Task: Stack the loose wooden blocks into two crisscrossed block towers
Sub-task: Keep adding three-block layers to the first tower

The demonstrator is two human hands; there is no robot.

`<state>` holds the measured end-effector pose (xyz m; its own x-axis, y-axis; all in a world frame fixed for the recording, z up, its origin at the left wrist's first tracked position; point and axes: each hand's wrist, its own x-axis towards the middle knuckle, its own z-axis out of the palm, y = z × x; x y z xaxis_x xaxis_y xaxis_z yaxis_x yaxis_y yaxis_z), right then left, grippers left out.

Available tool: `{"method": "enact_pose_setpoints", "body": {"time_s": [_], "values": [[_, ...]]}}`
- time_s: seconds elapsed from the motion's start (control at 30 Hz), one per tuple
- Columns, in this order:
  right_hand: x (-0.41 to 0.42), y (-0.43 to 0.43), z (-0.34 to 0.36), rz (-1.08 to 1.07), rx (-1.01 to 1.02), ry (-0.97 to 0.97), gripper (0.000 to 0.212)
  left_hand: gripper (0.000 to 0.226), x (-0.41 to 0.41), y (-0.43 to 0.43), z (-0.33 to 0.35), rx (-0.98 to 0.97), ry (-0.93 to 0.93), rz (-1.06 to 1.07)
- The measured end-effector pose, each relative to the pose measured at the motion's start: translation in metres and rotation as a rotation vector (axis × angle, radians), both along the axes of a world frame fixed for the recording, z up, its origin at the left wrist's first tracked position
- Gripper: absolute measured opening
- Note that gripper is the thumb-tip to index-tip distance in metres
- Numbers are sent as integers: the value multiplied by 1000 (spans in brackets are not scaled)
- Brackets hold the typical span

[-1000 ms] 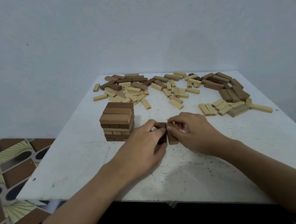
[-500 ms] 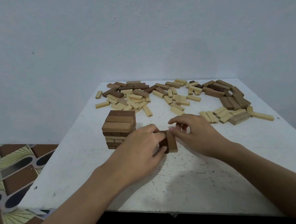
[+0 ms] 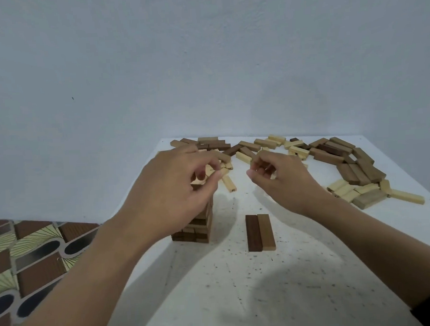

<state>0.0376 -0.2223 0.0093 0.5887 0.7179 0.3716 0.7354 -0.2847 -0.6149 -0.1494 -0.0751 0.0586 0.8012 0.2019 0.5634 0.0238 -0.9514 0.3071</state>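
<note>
Two base blocks (image 3: 260, 232) lie near first tower (image 3: 200, 229); left hand (image 3: 170, 192), right hand (image 3: 287, 181) loosely curled, seemingly empty; next likely needs third block from loose pile (image 3: 333, 149).

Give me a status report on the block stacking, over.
Left hand and right hand aloft, loosely curled, apparently empty. Two brown blocks side by side beside block tower. Left hand hides tower top.

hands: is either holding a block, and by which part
Cannot tell: the left hand and right hand hover with fingers curled, no block plainly gripped. The two-block pair lies free.
</note>
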Motion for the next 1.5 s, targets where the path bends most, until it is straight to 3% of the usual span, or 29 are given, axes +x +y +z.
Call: {"method": "enact_pose_setpoints", "body": {"time_s": [0.13,0.3,0.43,0.53,0.63,0.9,1.17,1.23,1.37,1.5], "values": [[20,26,-3,-23,-30,-42,8,5,8,37,8,-178,-39,39],[48,66,-14,-41,-69,-66,7,9,39,107,-5,-263,129,144],[62,97,-22,-47,-130,-123,25,17,71,148,-32,-169,264,125],[72,121,-26,-69,-175,-161,41,38,92,169,-48,-37,369,92],[76,137,-28,-69,-223,-237,36,48,106,183,-61,-17,468,75],[83,154,-31,-70,-387,-288,27,17,123,198,-76,118,415,86],[81,148,-27,-69,-226,-169,29,3,123,195,-61,174,332,120],[80,137,-23,-83,-150,-137,30,12,122,186,-49,104,293,112],[75,100,-14,-123,-48,-73,25,18,125,153,-26,-73,270,-65],[62,57,-5,-119,-22,-26,22,18,136,116,-15,-114,438,-241]]}}
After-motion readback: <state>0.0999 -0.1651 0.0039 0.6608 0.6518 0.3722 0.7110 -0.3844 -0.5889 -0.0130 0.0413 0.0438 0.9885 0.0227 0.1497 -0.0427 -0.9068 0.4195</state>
